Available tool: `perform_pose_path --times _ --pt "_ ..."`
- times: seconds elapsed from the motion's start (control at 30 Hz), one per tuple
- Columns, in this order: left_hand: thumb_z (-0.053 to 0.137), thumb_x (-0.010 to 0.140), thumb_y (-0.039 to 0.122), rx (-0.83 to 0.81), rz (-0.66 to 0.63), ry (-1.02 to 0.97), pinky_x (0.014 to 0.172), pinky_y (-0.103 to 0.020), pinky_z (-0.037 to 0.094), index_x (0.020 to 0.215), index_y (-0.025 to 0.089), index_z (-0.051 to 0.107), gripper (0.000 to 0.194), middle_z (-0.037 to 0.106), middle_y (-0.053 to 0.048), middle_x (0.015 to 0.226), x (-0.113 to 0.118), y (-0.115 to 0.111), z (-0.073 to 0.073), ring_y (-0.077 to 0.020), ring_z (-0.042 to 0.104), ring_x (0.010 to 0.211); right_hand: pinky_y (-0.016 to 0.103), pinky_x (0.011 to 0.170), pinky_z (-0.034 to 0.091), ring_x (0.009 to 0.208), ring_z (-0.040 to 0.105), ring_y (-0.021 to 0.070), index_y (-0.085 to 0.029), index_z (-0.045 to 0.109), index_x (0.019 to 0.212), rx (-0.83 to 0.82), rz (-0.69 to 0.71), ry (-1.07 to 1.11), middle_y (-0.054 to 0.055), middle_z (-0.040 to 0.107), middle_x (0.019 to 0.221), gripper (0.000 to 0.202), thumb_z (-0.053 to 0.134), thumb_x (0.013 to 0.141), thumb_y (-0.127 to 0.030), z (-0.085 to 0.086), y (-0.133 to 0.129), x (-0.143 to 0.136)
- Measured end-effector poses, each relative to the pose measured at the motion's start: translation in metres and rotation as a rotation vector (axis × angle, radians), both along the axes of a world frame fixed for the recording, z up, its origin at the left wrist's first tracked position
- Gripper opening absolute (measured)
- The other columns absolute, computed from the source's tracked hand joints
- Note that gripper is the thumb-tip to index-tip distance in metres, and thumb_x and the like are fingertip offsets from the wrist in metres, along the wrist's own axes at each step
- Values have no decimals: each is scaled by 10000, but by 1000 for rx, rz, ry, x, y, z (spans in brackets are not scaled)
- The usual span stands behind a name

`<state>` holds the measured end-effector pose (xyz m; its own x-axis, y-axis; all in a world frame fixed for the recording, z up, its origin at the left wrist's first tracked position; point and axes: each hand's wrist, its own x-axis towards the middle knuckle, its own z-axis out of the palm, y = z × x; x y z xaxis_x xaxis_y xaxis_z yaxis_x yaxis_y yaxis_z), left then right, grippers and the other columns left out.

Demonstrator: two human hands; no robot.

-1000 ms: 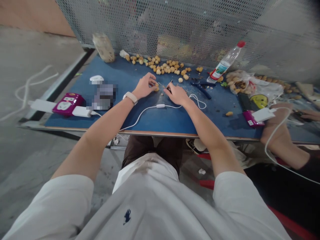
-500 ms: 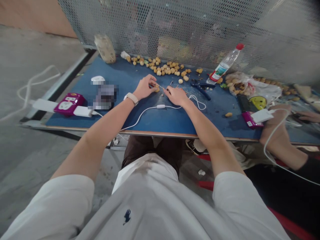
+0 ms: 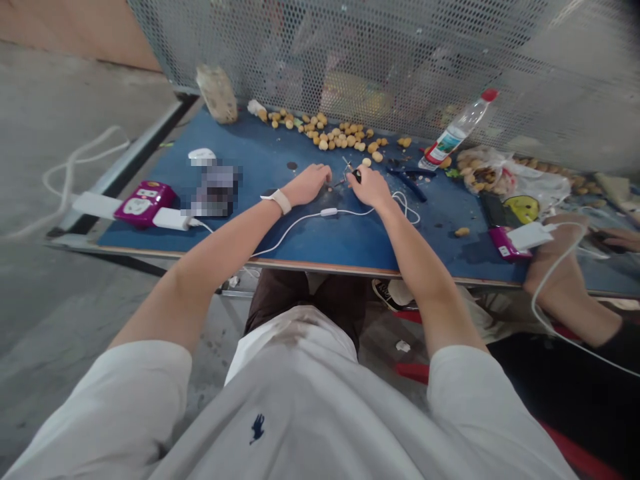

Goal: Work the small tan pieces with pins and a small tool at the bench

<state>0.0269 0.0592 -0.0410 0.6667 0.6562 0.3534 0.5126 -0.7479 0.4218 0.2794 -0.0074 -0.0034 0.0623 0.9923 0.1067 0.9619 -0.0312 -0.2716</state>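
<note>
My left hand (image 3: 309, 183) rests over the blue table with fingers curled down; whatever they pinch is hidden. My right hand (image 3: 371, 187) is closed around what look like small scissors (image 3: 349, 175), with a dark handle and spread metal blades. One blade points up and left, the other toward my left fingertips. Tiny crumbs lie below the blades. Beyond both hands spreads a row of small round tan fruits (image 3: 343, 139); two lie close past my right hand. Blue-handled pliers (image 3: 411, 183) lie to its right.
A white cable (image 3: 300, 225) crosses the blue table (image 3: 320, 243) below my hands. Purple power sockets (image 3: 145, 203), a mouse (image 3: 201, 157) and a blurred-out item stand left. A bottle (image 3: 453, 137), plastic bag (image 3: 535, 180) and another person's arm (image 3: 565, 267) are right.
My left hand has turned and moved slightly right and down; the tan fruit in its fingers no longer shows. My right hand has shifted up and right, the scissors now more visible.
</note>
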Motion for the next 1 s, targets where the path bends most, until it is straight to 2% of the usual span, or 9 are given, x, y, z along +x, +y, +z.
perform_pose_path --times 0.1,0.17,0.23,0.37,0.57,0.73,0.83,0.93,1.0 --pt "569 1172 205 18 -98 115 1118 -459 627 1095 276 824 276 891 -117 1112 0 -21 15 -340 854 1139 638 1218 635 1443 784 509 -208 832 1551 -7 -1 -31 292 869 1558 531 577 1325 -615 3 -3 -2" --pt "650 1211 398 28 -172 209 990 -446 612 965 278 821 323 865 -91 961 -3 -35 27 -323 840 994 644 1222 636 1446 791 514 -200 834 1550 -12 -11 -51 300 869 1564 506 583 1319 -574 5 -5 -3" --pt "799 1137 526 36 -248 310 881 -448 582 875 276 807 362 851 -81 911 -7 -47 37 -312 815 896 637 1218 637 1444 796 512 -196 835 1533 -14 -22 -57 303 872 1555 491 587 1314 -559 7 -6 -3" --pt "839 1072 405 74 -347 352 855 -465 565 754 288 751 350 844 -81 914 -8 -58 45 -308 804 883 625 1191 639 1420 798 510 -210 846 1448 -25 -16 -42 297 882 1523 449 609 1299 -561 6 -6 -2" --pt "752 1073 323 113 -295 363 811 -460 530 787 267 774 292 883 -97 1050 0 -61 43 -299 810 933 636 1155 660 1370 816 512 -214 865 1403 -18 -23 -58 294 897 1500 446 607 1280 -557 5 -6 -4" --pt "751 1094 361 84 -286 308 805 -446 531 825 269 770 285 865 -88 1035 0 -63 41 -288 803 935 642 1159 665 1372 821 514 -217 872 1417 -24 -15 -60 290 902 1497 437 649 1263 -560 5 -7 -2" --pt "758 1137 439 37 -240 231 873 -449 575 942 270 757 258 843 -81 1037 -1 -60 38 -309 818 982 654 1178 663 1388 822 520 -211 868 1437 -21 -28 -60 292 899 1499 427 707 1245 -556 4 -5 0" --pt "723 1125 302 -18 -148 124 1053 -505 644 1134 257 730 47 832 -112 1135 -5 -45 32 -368 847 1139 666 1188 668 1407 814 513 -220 872 1439 -13 -32 -57 272 901 1510 407 760 1223 -547 3 -4 1" --pt "737 1072 196 -48 -92 29 1185 -575 650 1222 255 696 166 822 -149 1239 -11 -27 25 -419 841 1277 678 1203 665 1434 806 515 -220 870 1444 -15 -31 -54 270 893 1529 395 775 1217 -529 3 -5 0"
